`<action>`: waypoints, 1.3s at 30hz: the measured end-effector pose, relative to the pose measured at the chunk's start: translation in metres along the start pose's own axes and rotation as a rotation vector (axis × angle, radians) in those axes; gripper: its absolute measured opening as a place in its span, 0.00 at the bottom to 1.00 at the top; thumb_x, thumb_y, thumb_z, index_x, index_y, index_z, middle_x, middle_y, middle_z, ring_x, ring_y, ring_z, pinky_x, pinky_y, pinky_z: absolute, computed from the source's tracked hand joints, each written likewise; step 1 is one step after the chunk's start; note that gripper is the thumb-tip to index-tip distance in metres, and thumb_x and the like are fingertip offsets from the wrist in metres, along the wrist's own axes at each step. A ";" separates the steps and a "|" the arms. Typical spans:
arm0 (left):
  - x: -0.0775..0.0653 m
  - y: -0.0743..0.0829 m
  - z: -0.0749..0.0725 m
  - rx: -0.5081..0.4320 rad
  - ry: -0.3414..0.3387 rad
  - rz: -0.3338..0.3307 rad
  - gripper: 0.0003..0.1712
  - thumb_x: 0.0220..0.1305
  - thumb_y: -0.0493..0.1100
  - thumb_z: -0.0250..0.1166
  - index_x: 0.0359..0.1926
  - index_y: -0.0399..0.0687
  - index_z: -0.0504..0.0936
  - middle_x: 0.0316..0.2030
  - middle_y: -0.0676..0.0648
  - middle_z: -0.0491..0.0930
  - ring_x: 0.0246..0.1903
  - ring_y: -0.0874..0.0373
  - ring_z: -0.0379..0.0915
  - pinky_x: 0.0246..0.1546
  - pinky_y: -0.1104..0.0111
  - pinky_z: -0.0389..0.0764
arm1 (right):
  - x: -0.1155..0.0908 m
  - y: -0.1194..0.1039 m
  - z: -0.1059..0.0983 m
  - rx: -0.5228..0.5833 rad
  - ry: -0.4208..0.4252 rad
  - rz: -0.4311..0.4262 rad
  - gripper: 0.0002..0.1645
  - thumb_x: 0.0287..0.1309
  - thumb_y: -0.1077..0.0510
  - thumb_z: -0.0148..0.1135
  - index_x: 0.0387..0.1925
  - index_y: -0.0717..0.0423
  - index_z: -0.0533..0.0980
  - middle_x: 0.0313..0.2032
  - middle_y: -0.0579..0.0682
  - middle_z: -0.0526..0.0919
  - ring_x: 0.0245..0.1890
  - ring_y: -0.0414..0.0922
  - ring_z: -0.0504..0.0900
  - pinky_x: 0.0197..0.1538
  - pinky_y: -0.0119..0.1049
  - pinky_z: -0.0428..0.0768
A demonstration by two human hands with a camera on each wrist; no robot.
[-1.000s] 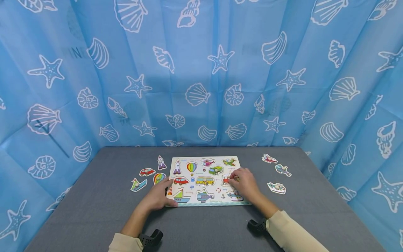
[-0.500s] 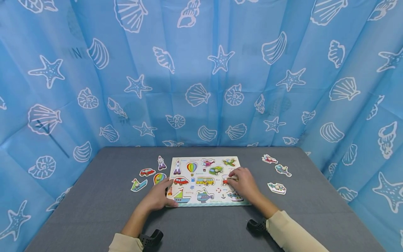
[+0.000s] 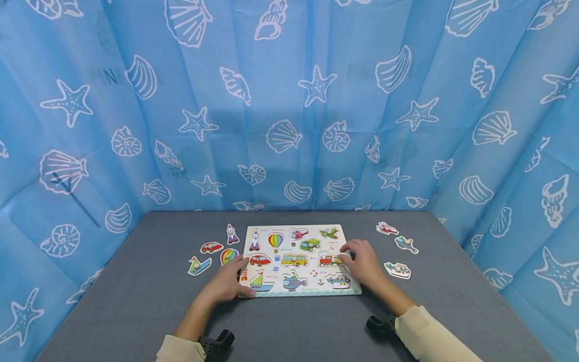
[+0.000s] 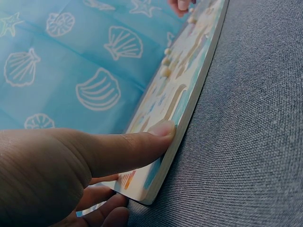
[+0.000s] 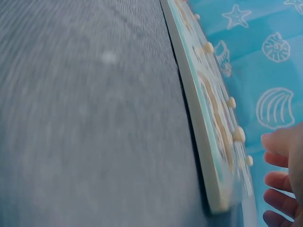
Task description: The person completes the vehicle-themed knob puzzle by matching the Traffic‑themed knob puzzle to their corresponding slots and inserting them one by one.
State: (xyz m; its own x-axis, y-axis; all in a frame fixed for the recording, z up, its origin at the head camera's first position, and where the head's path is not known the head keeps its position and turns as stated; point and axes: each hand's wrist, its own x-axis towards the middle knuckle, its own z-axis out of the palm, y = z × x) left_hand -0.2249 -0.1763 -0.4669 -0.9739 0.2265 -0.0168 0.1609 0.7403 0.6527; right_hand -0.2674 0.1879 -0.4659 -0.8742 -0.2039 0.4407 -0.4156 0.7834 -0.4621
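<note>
A wooden knob puzzle board (image 3: 289, 294) printed with vehicles lies flat on the table. My left hand (image 3: 226, 282) holds its front left corner; in the left wrist view the thumb (image 4: 137, 146) presses on top near the front edge, with the other fingers at the left side. My right hand (image 3: 363, 262) hovers by the board's right side with fingers parted and nothing between them. Just left of its fingertips the red train piece (image 3: 324, 259) sits in its slot. The yellow bus (image 3: 294, 260), green jeep (image 3: 310, 245) and green plane (image 3: 329, 233) also show knobs in their slots.
Left of the board lie loose rocket (image 3: 232, 234), red car (image 3: 211, 247), balloon (image 3: 228, 255) and sailboat (image 3: 199, 266) pieces. On the right are helicopter (image 3: 387, 228), submarine (image 3: 406, 244) and ship (image 3: 398, 270) pieces. A blue shell-patterned curtain (image 3: 289, 110) hangs behind the grey table (image 3: 289, 332).
My right hand has let go of the train piece and drawn back to the right, uncovering the train and the ship slot. The left hand has stayed at the corner.
</note>
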 end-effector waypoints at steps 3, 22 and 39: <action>0.000 0.000 0.000 -0.003 0.000 -0.002 0.53 0.39 0.45 0.82 0.67 0.34 0.68 0.66 0.33 0.64 0.66 0.35 0.58 0.61 0.44 0.61 | -0.002 0.005 -0.006 -0.016 0.002 0.008 0.07 0.51 0.62 0.72 0.33 0.58 0.82 0.40 0.55 0.82 0.42 0.53 0.75 0.44 0.51 0.72; 0.000 -0.001 0.000 -0.004 0.001 -0.008 0.54 0.39 0.45 0.82 0.67 0.35 0.68 0.66 0.33 0.63 0.66 0.35 0.57 0.62 0.44 0.61 | -0.026 0.052 -0.032 -0.113 0.072 -0.001 0.08 0.46 0.65 0.74 0.29 0.59 0.81 0.35 0.57 0.81 0.40 0.58 0.77 0.45 0.56 0.71; 0.000 0.001 -0.002 0.001 -0.006 -0.007 0.53 0.40 0.45 0.82 0.67 0.34 0.67 0.67 0.32 0.62 0.66 0.34 0.56 0.61 0.44 0.61 | -0.043 0.078 -0.061 -0.169 0.080 0.023 0.07 0.45 0.66 0.73 0.27 0.60 0.80 0.33 0.59 0.82 0.41 0.64 0.76 0.44 0.60 0.70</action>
State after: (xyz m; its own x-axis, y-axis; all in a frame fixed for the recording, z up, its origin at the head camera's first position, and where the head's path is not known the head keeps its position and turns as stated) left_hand -0.2253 -0.1769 -0.4651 -0.9740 0.2249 -0.0261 0.1540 0.7429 0.6514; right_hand -0.2465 0.2934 -0.4740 -0.8575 -0.1432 0.4942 -0.3420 0.8762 -0.3396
